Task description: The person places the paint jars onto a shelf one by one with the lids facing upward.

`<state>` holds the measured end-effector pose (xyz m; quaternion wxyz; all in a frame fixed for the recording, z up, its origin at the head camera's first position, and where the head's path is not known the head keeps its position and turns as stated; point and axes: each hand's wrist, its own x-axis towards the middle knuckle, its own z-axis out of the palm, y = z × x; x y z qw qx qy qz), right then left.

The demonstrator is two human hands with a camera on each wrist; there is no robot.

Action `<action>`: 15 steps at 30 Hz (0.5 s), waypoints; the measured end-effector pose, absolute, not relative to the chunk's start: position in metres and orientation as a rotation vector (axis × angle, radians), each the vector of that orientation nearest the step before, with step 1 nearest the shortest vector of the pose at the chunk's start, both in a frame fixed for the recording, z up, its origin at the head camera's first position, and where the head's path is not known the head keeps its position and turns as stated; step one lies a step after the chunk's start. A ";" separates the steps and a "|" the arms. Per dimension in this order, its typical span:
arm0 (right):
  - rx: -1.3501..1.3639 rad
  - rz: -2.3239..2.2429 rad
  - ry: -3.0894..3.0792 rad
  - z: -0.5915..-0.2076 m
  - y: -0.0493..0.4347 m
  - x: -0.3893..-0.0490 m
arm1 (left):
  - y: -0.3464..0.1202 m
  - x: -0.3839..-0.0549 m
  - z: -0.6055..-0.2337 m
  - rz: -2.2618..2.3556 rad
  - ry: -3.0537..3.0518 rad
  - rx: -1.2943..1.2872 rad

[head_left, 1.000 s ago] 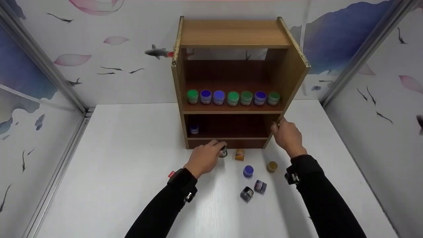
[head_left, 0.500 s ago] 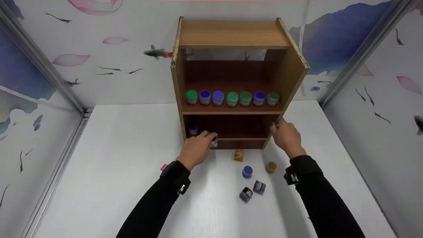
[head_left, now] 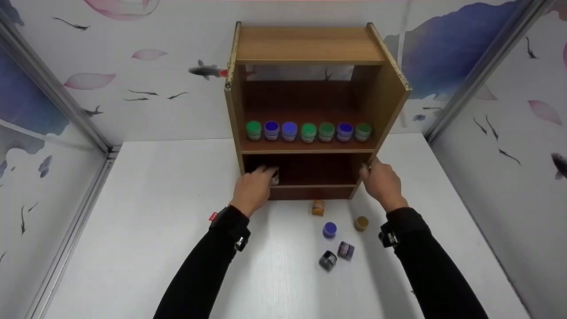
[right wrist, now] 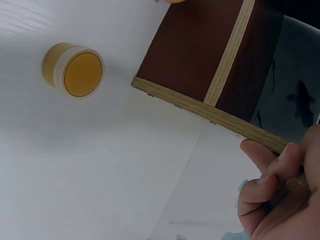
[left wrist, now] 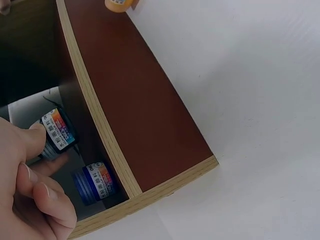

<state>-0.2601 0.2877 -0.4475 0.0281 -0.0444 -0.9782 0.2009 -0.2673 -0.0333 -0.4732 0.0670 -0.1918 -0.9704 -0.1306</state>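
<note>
In the head view my left hand (head_left: 252, 186) reaches into the lower compartment of the wooden shelf (head_left: 310, 193). Its thumb and fingers pinch a dark paint jar (left wrist: 60, 131) with a printed label, as the left wrist view shows. Beside that jar, in the compartment's left corner, stands a blue paint jar (left wrist: 95, 184), hidden behind the hand in the head view. My right hand (head_left: 382, 182) grips the front edge of the shelf's right side panel; its thumb and fingers close around that edge in the right wrist view.
A row of green paint jars (head_left: 308, 133) and blue paint jars (head_left: 289, 131) stands on the upper board. On the white table (head_left: 155, 248) lie an orange jar (head_left: 318, 207), a brownish-yellow jar (head_left: 361, 223), a blue-purple jar (head_left: 329, 230), a dark purple jar (head_left: 346, 250) and a black jar (head_left: 328, 260).
My left hand has carried the dark paint jar leftward and up from in front of the shelf into the lower compartment. The right hand keeps its grip on the side panel.
</note>
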 end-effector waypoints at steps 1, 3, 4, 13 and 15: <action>-0.138 0.617 -3.019 -0.448 0.288 -0.260 | -0.033 -0.269 -0.474 -0.386 -2.931 -0.566; -0.145 0.611 -3.020 -0.449 0.288 -0.261 | -0.032 -0.271 -0.474 -0.375 -2.928 -0.544; -0.147 0.618 -3.018 -0.449 0.288 -0.261 | -0.031 -0.272 -0.475 -0.364 -2.920 -0.535; -0.148 0.624 -3.007 -0.450 0.288 -0.260 | -0.029 -0.279 -0.485 -0.291 -2.894 -0.483; -0.150 0.619 -3.008 -0.450 0.288 -0.260 | -0.029 -0.280 -0.486 -0.285 -2.905 -0.481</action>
